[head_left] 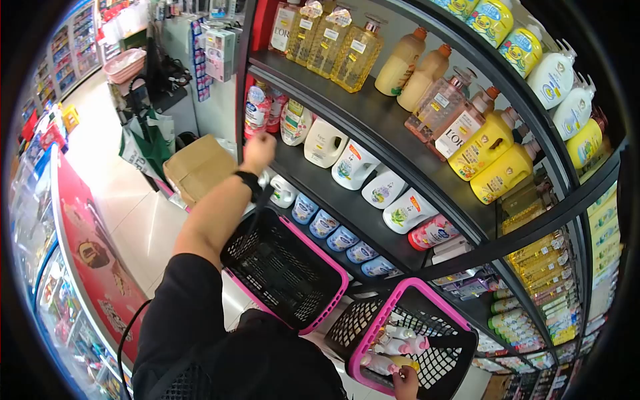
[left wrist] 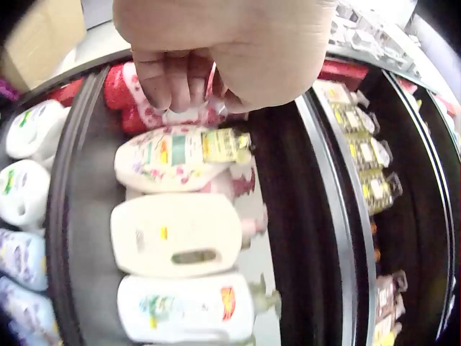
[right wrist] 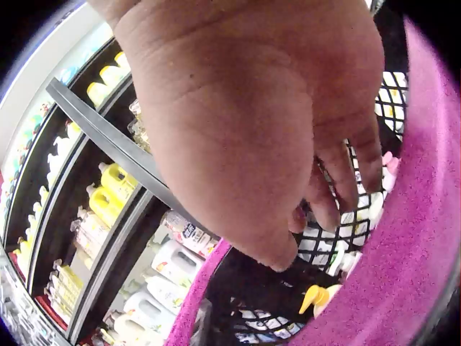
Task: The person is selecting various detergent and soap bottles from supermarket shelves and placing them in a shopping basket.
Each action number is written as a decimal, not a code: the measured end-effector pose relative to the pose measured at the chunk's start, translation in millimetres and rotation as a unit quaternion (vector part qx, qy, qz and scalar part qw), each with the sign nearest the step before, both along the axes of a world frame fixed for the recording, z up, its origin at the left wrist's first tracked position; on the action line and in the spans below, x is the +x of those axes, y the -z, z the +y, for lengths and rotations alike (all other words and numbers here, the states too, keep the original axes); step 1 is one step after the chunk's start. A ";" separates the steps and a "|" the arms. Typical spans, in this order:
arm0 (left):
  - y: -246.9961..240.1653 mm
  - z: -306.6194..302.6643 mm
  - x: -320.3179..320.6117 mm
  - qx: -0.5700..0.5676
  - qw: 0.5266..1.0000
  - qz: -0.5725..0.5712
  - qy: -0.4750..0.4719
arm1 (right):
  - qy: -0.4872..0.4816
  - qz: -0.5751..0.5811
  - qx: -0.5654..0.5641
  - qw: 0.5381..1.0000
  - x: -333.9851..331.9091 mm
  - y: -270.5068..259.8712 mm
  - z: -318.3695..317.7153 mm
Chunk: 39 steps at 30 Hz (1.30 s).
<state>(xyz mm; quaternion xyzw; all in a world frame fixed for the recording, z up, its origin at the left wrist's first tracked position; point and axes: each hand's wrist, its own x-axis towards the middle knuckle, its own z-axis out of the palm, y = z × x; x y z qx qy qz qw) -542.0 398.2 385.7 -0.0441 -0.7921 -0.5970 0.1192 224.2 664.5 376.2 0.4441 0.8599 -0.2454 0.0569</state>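
My left hand [head_left: 259,153] reaches to the middle shelf, in front of a pink-and-red bottle [head_left: 256,112]. In the left wrist view its bent fingers [left wrist: 176,83] overlap the red bottle [left wrist: 130,97], with no object seen in the grip. Beside that stand a floral pump bottle [left wrist: 176,158] and a cream bottle with a handle [left wrist: 176,234]. My right hand [head_left: 405,383] is at the near side of a black basket with a pink rim [head_left: 357,363]. Its fingers [right wrist: 331,184] extend loosely over pump bottles [head_left: 393,347] inside; a yellow pump head [right wrist: 313,297] shows below the thumb.
A second black basket [head_left: 283,273] with a pink rim sits before the shelves. Blue-labelled bottles [head_left: 323,223] line the lower shelf [head_left: 267,207]; yellow jugs [head_left: 500,167] stand above. A cardboard box [head_left: 200,170] and green umbrella [head_left: 147,140] are beyond the left arm. A red-sided counter [head_left: 93,253] flanks the aisle.
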 end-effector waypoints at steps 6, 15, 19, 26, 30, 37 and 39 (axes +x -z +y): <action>14.7 -35.1 -148.7 -0.026 0.993 0.056 -0.101 | 0.037 0.196 0.167 0.966 -31.7 36.9 -90.3; -4.5 -42.4 -218.1 -0.246 0.945 0.212 -0.026 | 0.046 0.126 0.297 0.945 -59.5 35.6 -107.7; 20.7 -54.2 -298.1 -0.300 0.926 0.227 0.015 | 0.072 0.118 0.304 0.943 -62.5 35.3 -112.1; -24.9 -45.5 -244.4 -0.262 0.948 0.121 0.135 | 0.110 0.112 0.306 0.939 -70.3 23.9 -118.4; -25.5 -40.6 -241.2 -0.259 0.953 0.105 0.119 | 0.121 0.129 0.320 0.931 -72.2 20.7 -120.4; -37.7 -42.5 -226.4 -0.449 0.879 0.154 0.041 | 0.129 0.149 0.325 0.925 -71.9 23.6 -119.5; -34.2 -38.9 -224.3 -0.469 0.865 0.176 0.019 | 0.129 0.153 0.330 0.923 -72.3 21.9 -120.5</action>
